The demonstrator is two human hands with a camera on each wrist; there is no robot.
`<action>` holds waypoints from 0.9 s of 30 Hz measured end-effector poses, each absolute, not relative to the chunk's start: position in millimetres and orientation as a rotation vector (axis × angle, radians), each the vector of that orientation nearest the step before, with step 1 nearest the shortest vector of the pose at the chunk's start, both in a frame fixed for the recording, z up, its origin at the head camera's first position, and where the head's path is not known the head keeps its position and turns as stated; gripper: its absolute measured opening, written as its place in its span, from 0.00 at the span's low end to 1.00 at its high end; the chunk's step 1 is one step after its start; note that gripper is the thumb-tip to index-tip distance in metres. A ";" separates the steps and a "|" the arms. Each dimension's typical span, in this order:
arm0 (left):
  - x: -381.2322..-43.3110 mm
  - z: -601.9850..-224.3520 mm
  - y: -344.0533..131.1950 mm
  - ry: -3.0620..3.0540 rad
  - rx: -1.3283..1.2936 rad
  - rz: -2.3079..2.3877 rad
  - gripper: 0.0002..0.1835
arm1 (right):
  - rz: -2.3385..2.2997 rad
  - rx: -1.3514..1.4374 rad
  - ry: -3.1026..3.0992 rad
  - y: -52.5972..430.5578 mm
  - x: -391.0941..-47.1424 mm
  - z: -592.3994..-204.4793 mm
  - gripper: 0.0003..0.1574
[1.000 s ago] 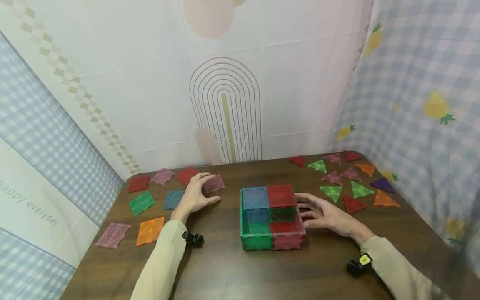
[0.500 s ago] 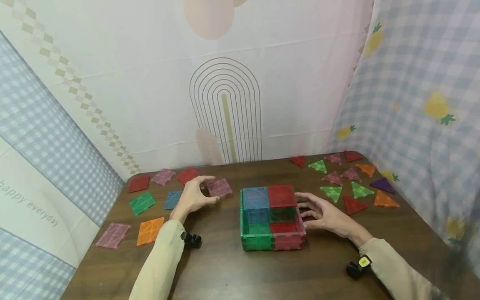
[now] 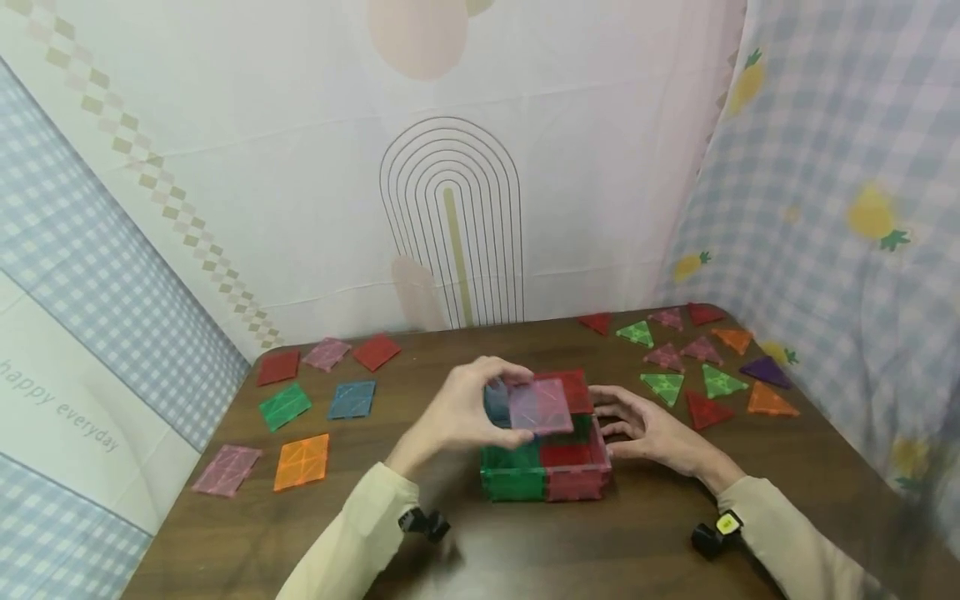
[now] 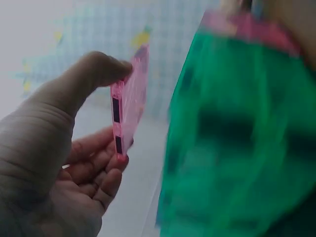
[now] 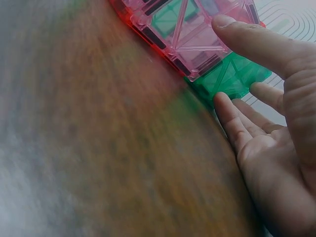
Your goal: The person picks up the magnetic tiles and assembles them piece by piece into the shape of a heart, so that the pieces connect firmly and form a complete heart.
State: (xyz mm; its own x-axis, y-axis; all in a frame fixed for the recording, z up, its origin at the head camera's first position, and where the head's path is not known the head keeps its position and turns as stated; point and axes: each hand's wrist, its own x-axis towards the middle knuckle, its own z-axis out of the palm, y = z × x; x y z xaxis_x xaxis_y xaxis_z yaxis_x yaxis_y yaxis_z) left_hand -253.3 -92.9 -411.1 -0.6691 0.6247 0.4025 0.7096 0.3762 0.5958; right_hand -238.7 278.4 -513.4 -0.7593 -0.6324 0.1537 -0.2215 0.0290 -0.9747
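Right now your left hand (image 3: 461, 408) has the pink square tile (image 3: 543, 406) pinched at its edges — thumb on the near side, fingers on the far side, with a wide span between them. Being square, the tile shows no long axis to line up; what matters, I judge, is that it reaches rightward from your fingers, its free edge leading. From the head camera it covers part of the blue top tile (image 3: 495, 402) and a little of the box's uncovered near half. The left wrist view shows it nearly edge-on and apart from the green side of the box (image 3: 513, 485), though its exact height over the box is something I cannot tell.

Your left hand is the nearer one to the tile, as it alone holds it. Your right hand (image 3: 648, 429) lies at the opposite side, fingers spread and gently bent, thumb well apart from them. Its thumb and fingertips seem to touch the box's right side without gripping anything — the contact is hard to be sure of. The red top tile (image 3: 577, 387) covers the far right quarter, just beside those fingertips. Loose squares lie on the table (image 3: 525, 554) to your left, triangles to your right.
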 end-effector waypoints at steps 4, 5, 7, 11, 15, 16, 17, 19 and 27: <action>-233.7 -415.3 -70.5 -2.530 -1.277 -1.125 0.39 | -1.788 -0.852 1.989 277.0 -236.8 -513.9 0.53; -230.1 -416.3 -66.0 -2.538 -1.285 -1.118 0.39 | -1.791 -0.846 1.996 277.1 -236.4 -513.5 0.53; -225.2 -419.4 -58.5 -2.554 -1.304 -1.086 0.39 | -1.795 -0.842 2.003 277.3 -236.1 -512.8 0.53; -221.2 -426.2 -49.3 -2.568 -1.338 -1.022 0.38 | -1.786 -0.847 2.009 276.8 -235.9 -511.9 0.53; -220.1 -429.7 -45.7 -2.567 -1.357 -0.945 0.38 | -1.779 -0.856 2.010 276.2 -236.0 -511.4 0.53; -220.0 -429.8 -45.4 -2.567 -1.360 -0.930 0.38 | -1.780 -0.857 2.011 276.0 -236.2 -511.3 0.53; -220.1 -429.8 -45.3 -2.566 -1.363 -0.914 0.38 | -1.781 -0.859 2.010 276.0 -236.4 -511.1 0.53; -220.1 -429.7 -45.5 -2.572 -1.364 -0.890 0.39 | -1.784 -0.862 2.010 275.7 -236.8 -510.6 0.53; -219.4 -427.9 -48.0 -2.609 -1.353 -0.876 0.42 | -1.768 -0.867 2.031 274.4 -236.6 -510.8 0.52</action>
